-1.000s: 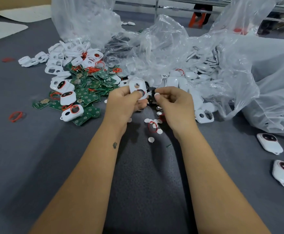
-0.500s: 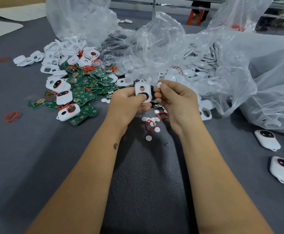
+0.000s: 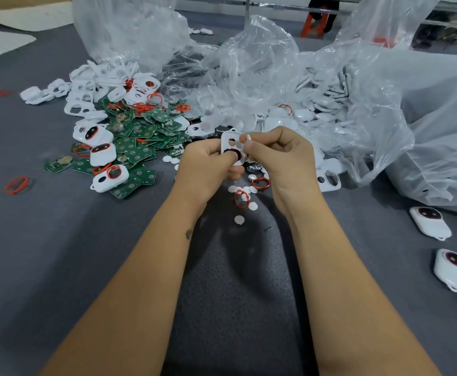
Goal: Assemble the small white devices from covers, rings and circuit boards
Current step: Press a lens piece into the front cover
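Grey table [image 3: 59, 253] – left hand [image 3: 205, 164] grips the cover [image 3: 230, 143], right hand [image 3: 281, 156] pinching a white disc [image 3: 248, 137] – line it up squarely over the hole first.

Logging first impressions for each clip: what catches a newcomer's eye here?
Both hands meet mid-table: the left hand grips a white cover, the right hand pinches a small white disc beside it. To the left lies a heap of green boards, behind them crumpled plastic bags.
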The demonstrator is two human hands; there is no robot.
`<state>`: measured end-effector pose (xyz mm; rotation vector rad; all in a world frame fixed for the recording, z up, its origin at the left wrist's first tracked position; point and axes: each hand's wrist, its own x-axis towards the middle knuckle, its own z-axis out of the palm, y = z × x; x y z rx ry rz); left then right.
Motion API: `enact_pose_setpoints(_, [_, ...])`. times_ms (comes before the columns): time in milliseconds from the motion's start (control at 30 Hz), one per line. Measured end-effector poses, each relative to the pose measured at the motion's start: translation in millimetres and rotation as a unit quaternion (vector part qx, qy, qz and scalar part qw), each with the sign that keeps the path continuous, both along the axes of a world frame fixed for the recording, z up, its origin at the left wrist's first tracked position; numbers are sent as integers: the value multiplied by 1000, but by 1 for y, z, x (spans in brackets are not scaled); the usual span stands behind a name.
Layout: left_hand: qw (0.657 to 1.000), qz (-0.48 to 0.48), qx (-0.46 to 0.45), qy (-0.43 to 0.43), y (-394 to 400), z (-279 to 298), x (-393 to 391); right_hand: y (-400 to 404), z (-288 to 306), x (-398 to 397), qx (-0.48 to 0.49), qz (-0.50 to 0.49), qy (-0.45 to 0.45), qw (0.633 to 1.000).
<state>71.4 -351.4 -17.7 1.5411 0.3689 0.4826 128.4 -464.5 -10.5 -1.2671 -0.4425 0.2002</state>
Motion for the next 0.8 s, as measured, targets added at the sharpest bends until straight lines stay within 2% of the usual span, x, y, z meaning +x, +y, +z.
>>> enact_pose_setpoints(100, [1000,-3,-2,-1,0,-1,0,0,0,0,-22,-3,-29,999])
enact_pose_setpoints(567, [999,-29,-3,22,2,-2,1,-4,7,-2,-51,-74,-40,995])
enact_pose_setpoints(800, [999,-35,-3,19,2,-2,1,-2,5,-1,-128,-91,-103,982])
